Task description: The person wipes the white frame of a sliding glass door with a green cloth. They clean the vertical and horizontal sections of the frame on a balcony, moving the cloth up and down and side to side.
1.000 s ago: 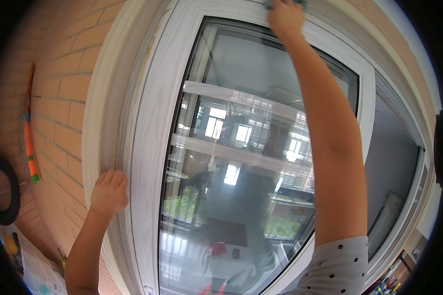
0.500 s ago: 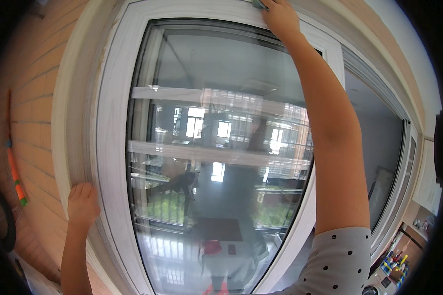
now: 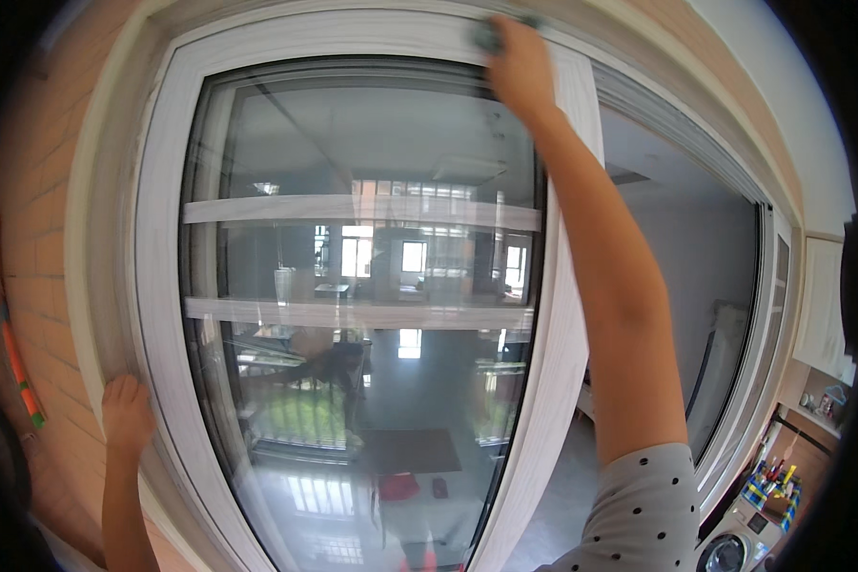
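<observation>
My right hand (image 3: 524,74) is raised to the top right corner of a white sliding glass door (image 3: 162,238), closed around a green-grey cloth (image 3: 489,36). The cloth is blurred by motion and lies against the door's top rail. Low on the left, my left hand (image 3: 128,412) has its fingers curled over the pale door frame (image 3: 93,286) beside the door. The glass pane (image 3: 381,381) carries two white crossbars and reflects windows and a room.
Right of the door, an opening (image 3: 648,210) leads into a grey room. Farther right are a white cabinet (image 3: 823,296), a washing machine (image 3: 729,548) and a basket of bottles (image 3: 772,486). An orange and green stick (image 3: 17,367) leans on the tiled wall (image 3: 52,229) at left.
My right hand with the cloth has shifted slightly down along the top of the door toward its right corner. The view has turned, so the door appears farther left. My left hand stays on the frame.
</observation>
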`<action>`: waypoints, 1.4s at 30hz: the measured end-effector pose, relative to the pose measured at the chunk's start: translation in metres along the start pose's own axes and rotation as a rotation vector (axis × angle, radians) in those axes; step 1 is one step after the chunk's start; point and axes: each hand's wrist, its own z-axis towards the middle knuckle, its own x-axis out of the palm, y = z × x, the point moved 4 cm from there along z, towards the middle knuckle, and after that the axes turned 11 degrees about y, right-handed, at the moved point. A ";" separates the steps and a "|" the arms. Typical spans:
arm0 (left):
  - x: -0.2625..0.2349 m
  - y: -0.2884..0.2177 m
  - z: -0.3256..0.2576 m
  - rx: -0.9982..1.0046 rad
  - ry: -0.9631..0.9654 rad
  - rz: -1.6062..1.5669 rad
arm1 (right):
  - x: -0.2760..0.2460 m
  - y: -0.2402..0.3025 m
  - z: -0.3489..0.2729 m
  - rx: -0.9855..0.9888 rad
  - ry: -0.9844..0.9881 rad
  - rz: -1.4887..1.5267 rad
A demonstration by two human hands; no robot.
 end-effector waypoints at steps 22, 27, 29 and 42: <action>-0.161 -0.260 0.154 0.390 -0.219 -0.586 | -0.089 -0.103 -0.220 1.249 -0.243 1.004; -0.194 -0.398 0.213 0.682 -0.227 -0.622 | -0.124 -0.089 -0.293 1.270 -0.274 1.092; -0.206 -0.434 0.226 0.760 -0.254 -0.559 | -0.125 -0.075 -0.298 1.227 -0.335 1.122; -0.172 -0.509 0.247 0.920 -0.231 -0.516 | -0.087 -0.061 -0.283 1.103 0.333 1.619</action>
